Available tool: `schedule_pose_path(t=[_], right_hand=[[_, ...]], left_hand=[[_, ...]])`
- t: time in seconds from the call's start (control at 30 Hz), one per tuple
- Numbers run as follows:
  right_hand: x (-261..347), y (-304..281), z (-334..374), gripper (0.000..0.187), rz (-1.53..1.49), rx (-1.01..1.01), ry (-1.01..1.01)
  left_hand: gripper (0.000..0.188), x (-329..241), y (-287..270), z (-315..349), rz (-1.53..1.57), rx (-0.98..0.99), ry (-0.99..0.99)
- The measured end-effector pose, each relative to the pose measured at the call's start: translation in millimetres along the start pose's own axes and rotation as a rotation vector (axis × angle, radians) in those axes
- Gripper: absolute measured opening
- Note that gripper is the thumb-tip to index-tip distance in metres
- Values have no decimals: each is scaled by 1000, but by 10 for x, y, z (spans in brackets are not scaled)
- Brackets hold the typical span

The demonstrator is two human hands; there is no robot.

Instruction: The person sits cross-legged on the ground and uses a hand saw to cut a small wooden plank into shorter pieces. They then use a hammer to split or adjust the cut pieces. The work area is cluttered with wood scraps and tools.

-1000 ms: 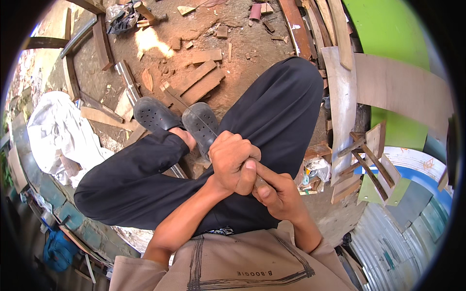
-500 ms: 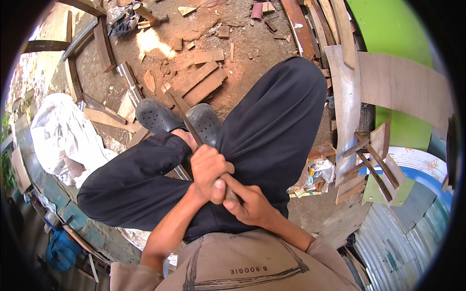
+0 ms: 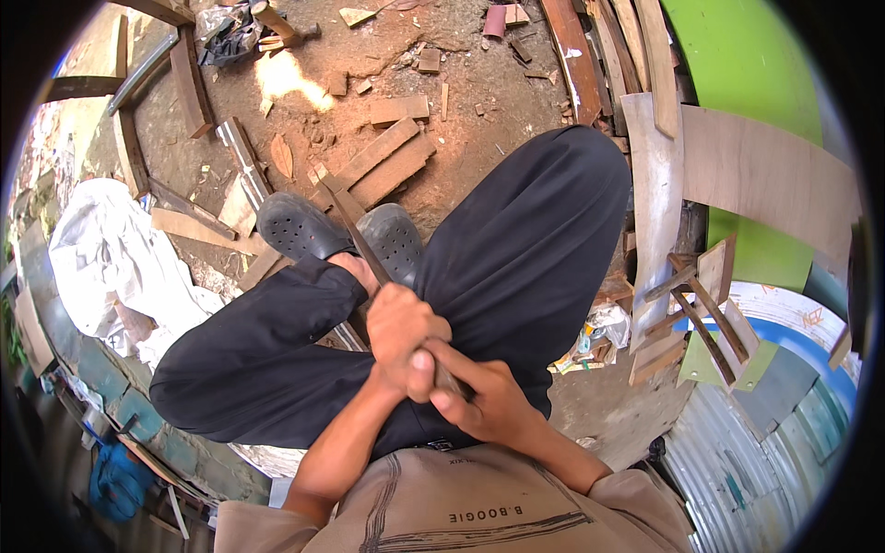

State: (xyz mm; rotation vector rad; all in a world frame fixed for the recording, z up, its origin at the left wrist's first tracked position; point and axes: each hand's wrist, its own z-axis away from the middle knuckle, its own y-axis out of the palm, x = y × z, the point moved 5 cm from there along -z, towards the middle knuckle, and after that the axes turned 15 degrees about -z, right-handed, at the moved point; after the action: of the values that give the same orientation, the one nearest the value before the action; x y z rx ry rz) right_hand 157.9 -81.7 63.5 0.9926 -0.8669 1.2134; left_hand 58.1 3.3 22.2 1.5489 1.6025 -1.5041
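My left hand (image 3: 406, 334) is closed around a long, narrow brown strip (image 3: 369, 247) that looks like wood. Its far end slants up and left between my dark clogs (image 3: 304, 226). Close to my belly, my right hand (image 3: 481, 396) grips the near end of the same strip, with its fingers against the left hand. The palms hide the middle of the strip. My bent legs in black trousers (image 3: 525, 212) lie on both sides of it.
Several flat wood offcuts (image 3: 392, 170) lie beyond my feet on the dirt ground. A hammer (image 3: 281, 23) stands at the far left. White cloth (image 3: 111, 258) is heaped at the left. Boards (image 3: 656, 203) and a green panel (image 3: 765, 55) are at the right, near corrugated metal sheet (image 3: 737, 470).
Both hands, still gripping the strip, have shifted slightly right and toward my body. The view has moved a little; the things around stay where they were.
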Motion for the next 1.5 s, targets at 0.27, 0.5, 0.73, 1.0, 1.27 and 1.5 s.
schedule_pose_path(t=[0.27, 0.5, 0.73, 1.0, 1.27, 1.5], right_hand=[[-637, 220, -1203, 55, -140, -79, 89], [-215, -34, -203, 49, -22, -60, 31], [-823, 247, -1252, 52, -136, -131, 77], [-422, -40, -213, 47, -41, -96, -14], [-827, 257, -1383, 49, -122, -127, 55], [-370, 12, -151, 48, -13, -97, 29]], left_hand=[[45, 1301, -132, -276, -195, 51, -220], [36, 246, 61, -29, -61, -5, 17], [49, 1423, -119, -216, -245, 7, -162], [39, 386, 161, 74, -113, -28, 77], [54, 1567, -131, -269, -279, 4, -159], [54, 327, 80, 121, -101, 17, 35]])
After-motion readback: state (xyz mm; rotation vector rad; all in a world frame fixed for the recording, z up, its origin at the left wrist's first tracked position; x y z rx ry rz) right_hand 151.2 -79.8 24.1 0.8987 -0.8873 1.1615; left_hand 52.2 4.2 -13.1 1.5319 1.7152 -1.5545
